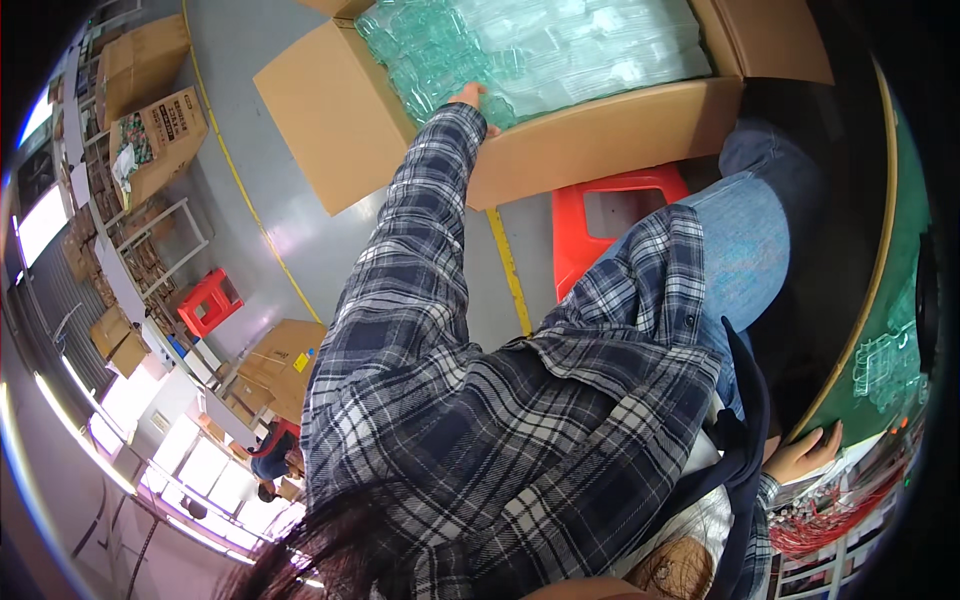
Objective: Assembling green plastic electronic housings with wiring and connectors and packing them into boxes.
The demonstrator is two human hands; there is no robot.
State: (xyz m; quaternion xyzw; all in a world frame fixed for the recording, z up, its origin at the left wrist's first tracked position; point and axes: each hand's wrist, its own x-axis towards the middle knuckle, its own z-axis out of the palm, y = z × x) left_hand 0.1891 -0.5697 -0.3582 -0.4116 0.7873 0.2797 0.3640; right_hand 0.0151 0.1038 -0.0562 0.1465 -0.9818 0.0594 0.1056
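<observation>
My left arm, in a dark plaid sleeve, stretches out to a large open cardboard box (610, 135). At the box's near left corner my left hand (474, 102) reaches in over the edge, against the clear green-tinted plastic trays (425, 60). Most of its fingers are hidden, so I cannot make out whether it grips a tray. Far to the right, my right hand (806, 456) rests on the edge of a green-topped table (850, 420), fingers apart and holding nothing. Further along that tabletop lie more clear plastic trays (885, 368).
Below the box stands a red plastic stool (575, 235), close to my jeans-clad leg. Another red stool (210, 303) is on the grey floor at left, near shelving and cardboard boxes (160, 140). Red wires (835, 515) bundle beside the table. Another person (272, 465) is in the distance.
</observation>
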